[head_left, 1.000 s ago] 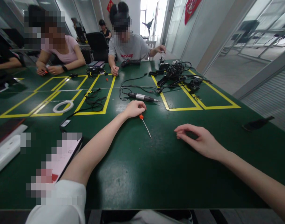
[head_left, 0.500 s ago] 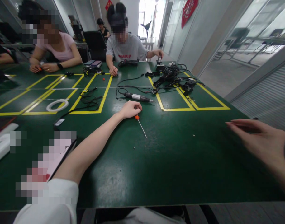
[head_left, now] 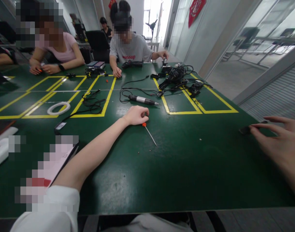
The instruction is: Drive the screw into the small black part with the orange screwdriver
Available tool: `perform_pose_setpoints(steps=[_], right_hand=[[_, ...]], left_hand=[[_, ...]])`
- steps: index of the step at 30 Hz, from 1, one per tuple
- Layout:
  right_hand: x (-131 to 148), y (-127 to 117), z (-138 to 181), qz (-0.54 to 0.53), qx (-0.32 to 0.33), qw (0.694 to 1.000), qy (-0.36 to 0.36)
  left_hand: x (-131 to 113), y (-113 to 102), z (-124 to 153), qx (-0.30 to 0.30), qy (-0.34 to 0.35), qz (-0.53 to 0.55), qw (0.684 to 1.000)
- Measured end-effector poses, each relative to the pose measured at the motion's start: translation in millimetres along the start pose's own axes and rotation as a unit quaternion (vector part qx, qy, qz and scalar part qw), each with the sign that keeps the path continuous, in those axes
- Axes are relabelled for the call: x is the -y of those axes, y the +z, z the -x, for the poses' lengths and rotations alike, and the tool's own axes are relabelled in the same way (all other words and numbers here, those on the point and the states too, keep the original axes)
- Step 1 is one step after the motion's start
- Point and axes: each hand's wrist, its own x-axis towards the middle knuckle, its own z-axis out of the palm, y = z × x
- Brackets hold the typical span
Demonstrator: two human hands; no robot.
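Observation:
My left hand (head_left: 137, 115) rests on the green table with its fingers curled round the orange handle of a screwdriver (head_left: 150, 135). The thin metal shaft points towards me and to the right; most of the handle is hidden under the fingers. Beyond that hand lies a black-and-silver pen-shaped power tool (head_left: 142, 100) with a cord. At the right edge, my right hand (head_left: 279, 137) has its thumb and a fingertip pinched at a small dark object (head_left: 245, 130) on the table. Its kind is unclear, and the fingers partly cover it.
Tangled black cables (head_left: 173, 79) lie at the back right among yellow tape lines. A white ring (head_left: 58, 108), a black cord (head_left: 91, 104), a white power strip (head_left: 2, 149) and a partly blurred pink item (head_left: 62, 161) are on the left. Co-workers (head_left: 131, 48) sit across the table (head_left: 186, 174).
My right hand has moved right, uncovering the dark object at its fingertips. My left hand and the screwdriver have shifted slightly to the right and towards me.

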Motion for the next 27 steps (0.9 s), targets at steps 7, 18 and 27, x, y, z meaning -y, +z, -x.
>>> perform_pose_setpoints(steps=[7, 18, 27], right_hand=[[3, 2, 3, -0.033, 0.029, 0.999, 0.026], [5, 5, 5, -0.026, 0.032, 0.998, 0.038], [9, 0, 3, -0.012, 0.023, 0.999, 0.035]], left_hand=[[-7, 3, 3, -0.015, 0.036, -0.014, 0.999], [-28, 11, 3, 0.009, 0.109, -0.001, 0.994], [-26, 12, 2, 0.004, 0.105, 0.005, 0.994]])
